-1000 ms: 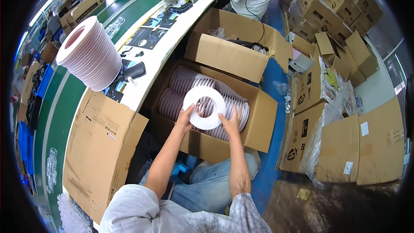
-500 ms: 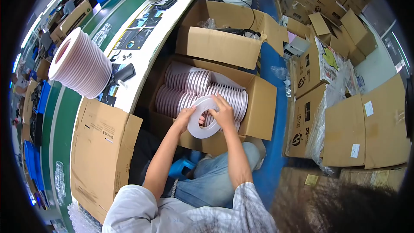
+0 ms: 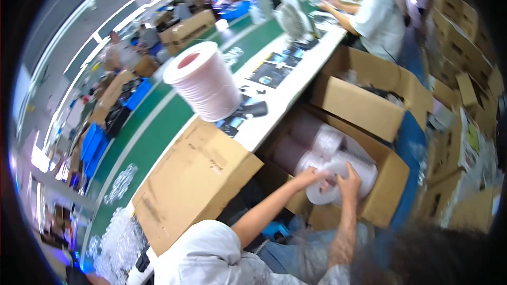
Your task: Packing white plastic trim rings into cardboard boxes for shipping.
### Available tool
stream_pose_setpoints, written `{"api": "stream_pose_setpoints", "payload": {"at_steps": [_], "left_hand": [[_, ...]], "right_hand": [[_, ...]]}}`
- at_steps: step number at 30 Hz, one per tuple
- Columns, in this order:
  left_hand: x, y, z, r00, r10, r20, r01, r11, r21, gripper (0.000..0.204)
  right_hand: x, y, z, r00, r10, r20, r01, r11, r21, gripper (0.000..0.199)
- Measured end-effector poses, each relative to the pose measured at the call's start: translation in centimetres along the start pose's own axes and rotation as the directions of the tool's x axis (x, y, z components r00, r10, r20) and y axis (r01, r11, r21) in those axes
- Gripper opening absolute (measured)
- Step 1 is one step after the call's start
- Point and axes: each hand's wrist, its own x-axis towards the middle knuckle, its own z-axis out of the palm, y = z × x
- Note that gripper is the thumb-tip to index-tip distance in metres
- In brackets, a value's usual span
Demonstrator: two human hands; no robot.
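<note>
My left hand (image 3: 309, 178) and my right hand (image 3: 349, 183) grip a flat white plastic ring (image 3: 318, 197) from its two sides, fingers closed on its rim and partly inside the hole. The ring is tilted above the near side of an open cardboard box (image 3: 390, 189). Inside that box lie rows of similar pale rings (image 3: 364, 168), standing on edge and packed close together, blurred by motion. A tall stack of pale rings (image 3: 210, 91) leans on the white table, left of my hands.
A cardboard piece (image 3: 195, 179) leans by the table (image 3: 282, 95). Beyond are another open box (image 3: 359, 100), a small fan (image 3: 293, 21) and a co-worker in white (image 3: 379, 16). A green conveyor (image 3: 142, 137) runs along the left; bubble wrap (image 3: 119, 237) lies near left. Cartons (image 3: 449, 169) line the right.
The view has swung left, so everything sits further right and lower in the picture. Both hands still hold the ring; the picture is more blurred.
</note>
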Motion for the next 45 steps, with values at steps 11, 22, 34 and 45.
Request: {"api": "stream_pose_setpoints", "payload": {"at_steps": [11, 22, 34, 45], "left_hand": [[0.5, 4.2, 4.5, 0.663, 0.748, 0.039, 0.076, -0.119, 0.990, 0.052], [-3.5, 33.2, 5.1, 0.705, 0.693, 0.148, -0.014, -0.196, 0.981, 0.041], [-21.9, 52.9, -24.3, 0.634, 0.593, -0.496, 0.608, 0.014, 0.794, 0.047], [-19.5, 48.0, -24.5, 0.531, 0.207, -0.822, 0.799, 0.202, 0.567, 0.052]], "right_hand": [[0.3, -1.9, 0.5, 0.960, 0.255, -0.114, -0.256, 0.967, 0.001, 0.052], [0.1, 6.7, 1.9, 0.859, 0.445, 0.253, -0.498, 0.616, 0.610, 0.042], [0.7, 1.3, 2.1, 0.884, 0.317, 0.344, -0.395, 0.900, 0.187, 0.028], [-1.5, 6.7, 3.5, 0.829, 0.371, 0.419, -0.377, 0.923, -0.072, 0.037]]}}
